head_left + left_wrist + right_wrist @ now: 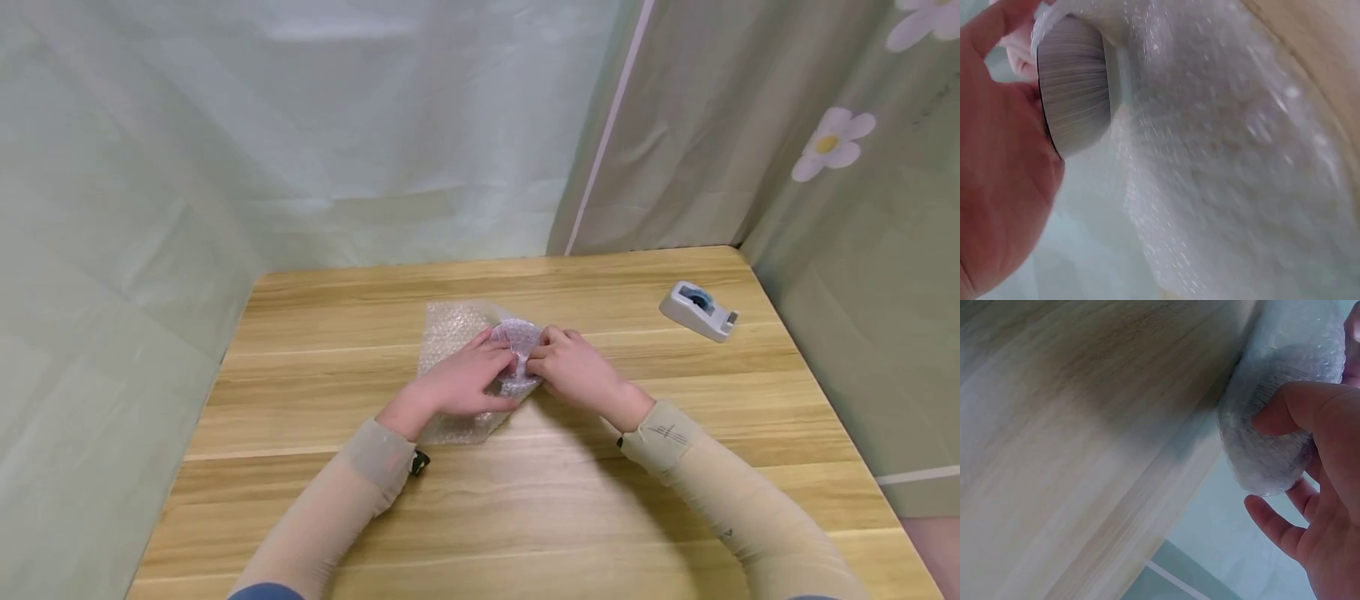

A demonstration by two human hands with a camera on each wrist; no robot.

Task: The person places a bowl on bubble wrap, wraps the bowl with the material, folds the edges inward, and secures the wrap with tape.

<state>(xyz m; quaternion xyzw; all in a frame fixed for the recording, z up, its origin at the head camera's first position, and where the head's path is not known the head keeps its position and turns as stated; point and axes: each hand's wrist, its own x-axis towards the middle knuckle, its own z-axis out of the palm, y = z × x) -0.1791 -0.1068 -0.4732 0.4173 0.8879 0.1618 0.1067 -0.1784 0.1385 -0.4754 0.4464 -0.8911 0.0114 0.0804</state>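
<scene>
A grey streaked bowl (1075,87) with a dark rim lies partly rolled in a sheet of bubble wrap (450,333) on the table. My left hand (468,375) spans the bowl's left side, its fingers reaching over the wrapped opening and its thumb along the near side. In the left wrist view this hand (1004,150) lies against the dark rim. From the right, my right hand (577,371) pinches the bubble wrap over the bowl's edge. The right wrist view shows its thumb (1285,412) pressing the wrapped side, other fingers partly hidden behind.
A grey tape dispenser (697,310) with a blue roll stands at the table's back right. The wood-grain table (315,517) is enclosed by pale curtains (420,150) at the back and sides. Loose bubble wrap spreads left of the bowl.
</scene>
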